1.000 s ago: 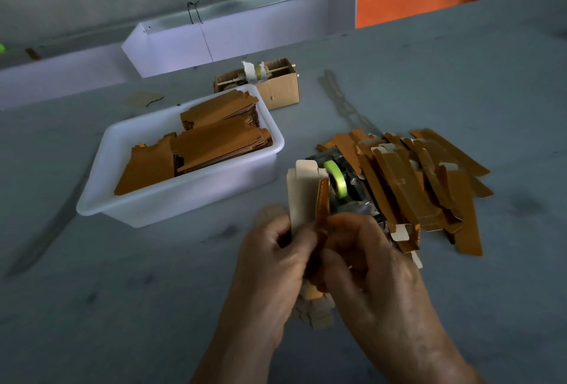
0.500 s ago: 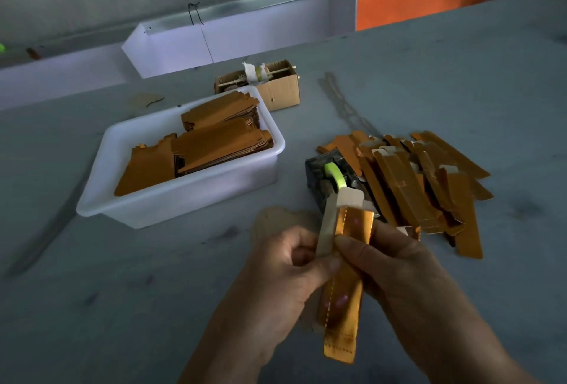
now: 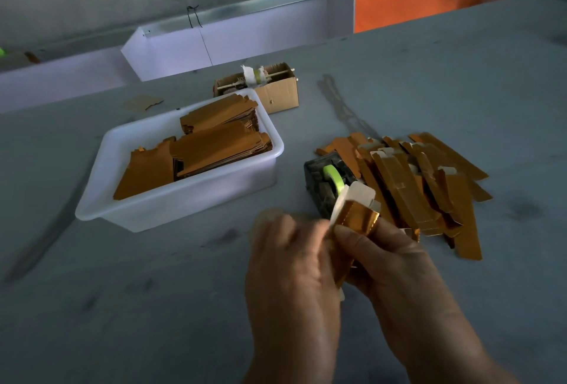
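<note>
Over the table (image 3: 153, 307), between tub (image 3: 196, 199) and pile (image 3: 429, 181), our right hand (image 3: 389, 267) pinches the carton (image 3: 356, 218), thumb on its gold face. Our left hand (image 3: 291, 261) is blurred, fingers curled beside it; we cannot tell its grip.

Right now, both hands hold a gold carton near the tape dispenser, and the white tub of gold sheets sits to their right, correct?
Not quite: the head view shows the white tub of gold sheets to their left, not right. The left hand and right hand do hold the gold carton near the tape dispenser.
</note>
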{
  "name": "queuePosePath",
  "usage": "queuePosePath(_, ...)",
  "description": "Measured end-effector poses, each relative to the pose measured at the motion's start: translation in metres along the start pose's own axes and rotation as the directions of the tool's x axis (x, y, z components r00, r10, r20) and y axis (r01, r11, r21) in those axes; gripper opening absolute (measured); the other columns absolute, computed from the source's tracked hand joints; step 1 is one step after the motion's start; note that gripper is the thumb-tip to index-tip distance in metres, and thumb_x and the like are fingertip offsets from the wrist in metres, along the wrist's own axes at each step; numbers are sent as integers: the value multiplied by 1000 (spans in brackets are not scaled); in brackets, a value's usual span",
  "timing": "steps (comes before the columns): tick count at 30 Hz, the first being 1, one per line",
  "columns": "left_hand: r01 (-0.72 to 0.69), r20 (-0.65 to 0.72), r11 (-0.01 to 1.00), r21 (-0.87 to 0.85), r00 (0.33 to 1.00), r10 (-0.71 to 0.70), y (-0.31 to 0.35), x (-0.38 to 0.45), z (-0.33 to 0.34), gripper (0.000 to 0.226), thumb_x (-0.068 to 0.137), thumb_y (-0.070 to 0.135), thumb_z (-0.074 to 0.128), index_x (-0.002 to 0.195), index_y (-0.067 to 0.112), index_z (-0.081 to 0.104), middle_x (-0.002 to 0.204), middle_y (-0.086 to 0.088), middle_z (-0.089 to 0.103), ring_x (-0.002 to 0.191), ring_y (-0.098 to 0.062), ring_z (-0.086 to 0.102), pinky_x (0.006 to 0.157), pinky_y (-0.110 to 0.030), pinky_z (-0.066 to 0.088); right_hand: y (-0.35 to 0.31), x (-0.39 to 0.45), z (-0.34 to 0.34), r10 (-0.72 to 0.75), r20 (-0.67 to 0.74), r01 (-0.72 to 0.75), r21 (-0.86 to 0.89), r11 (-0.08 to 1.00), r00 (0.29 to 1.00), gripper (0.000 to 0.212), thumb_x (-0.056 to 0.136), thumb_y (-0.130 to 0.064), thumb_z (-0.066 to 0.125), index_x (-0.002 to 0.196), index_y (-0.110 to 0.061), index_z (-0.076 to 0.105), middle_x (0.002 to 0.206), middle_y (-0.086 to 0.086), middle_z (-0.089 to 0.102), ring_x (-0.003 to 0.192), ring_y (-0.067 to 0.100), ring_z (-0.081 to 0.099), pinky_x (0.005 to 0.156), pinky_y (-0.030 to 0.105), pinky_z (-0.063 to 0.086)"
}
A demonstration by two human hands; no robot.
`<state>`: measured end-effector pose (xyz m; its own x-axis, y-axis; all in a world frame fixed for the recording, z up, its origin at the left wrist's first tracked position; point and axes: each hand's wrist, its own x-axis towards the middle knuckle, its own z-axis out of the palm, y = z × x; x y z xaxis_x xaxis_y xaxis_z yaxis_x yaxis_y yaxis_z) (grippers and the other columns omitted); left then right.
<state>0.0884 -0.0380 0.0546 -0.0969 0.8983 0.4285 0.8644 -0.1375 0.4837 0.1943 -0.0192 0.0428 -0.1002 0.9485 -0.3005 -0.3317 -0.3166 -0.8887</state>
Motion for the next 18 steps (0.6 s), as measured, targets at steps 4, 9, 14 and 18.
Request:
queuePosePath(4, -163, 40, 923, 349, 986, 159, 12, -10, 9, 45, 71, 11, 44, 104, 7, 75, 71, -6, 58, 71, -23, 54, 51, -28, 46, -2, -1, 0, -2, 16, 2, -6, 1000, 1000, 11, 74, -23, 64, 74, -16, 73, 72, 5, 71, 71, 16, 70, 61, 24, 53)
queuePosePath(9, -121, 139, 930, 347, 987, 77, 16, -16, 9, 39, 58, 14, 66, 96, 12, 76, 70, -2, 56, 75, -21, 45, 38, -22, 36, 0, -3, 2, -4, 39, 5, -32, 999, 999, 29, 86, -36, 55, 70, -18, 72, 70, 2, 71, 70, 12, 70, 59, 19, 52)
queuePosePath(14, 44, 68, 998, -35, 997, -41, 6, -16, 5, 49, 65, 1, 80, 104, 30, 72, 81, 6, 53, 78, -10, 58, 58, -25, 53, 0, 2, 0, -54, -56, 47, -121, 991, 997, 27, 65, -39, 62, 73, -13, 70, 76, 8, 71, 78, 23, 70, 75, 36, 54)
queuePosePath(18, 541, 335, 636, -550, 841, -425, -4, -6, 0, 17, 85, 12, 69, 87, 29, 67, 85, 8, 71, 81, -4, 68, 72, -26, 57, -7, 3, -2, -127, -10, 124, -134, 983, 992, 17, 77, -29, 63, 72, -14, 69, 77, 9, 69, 81, 26, 66, 82, 42, 52)
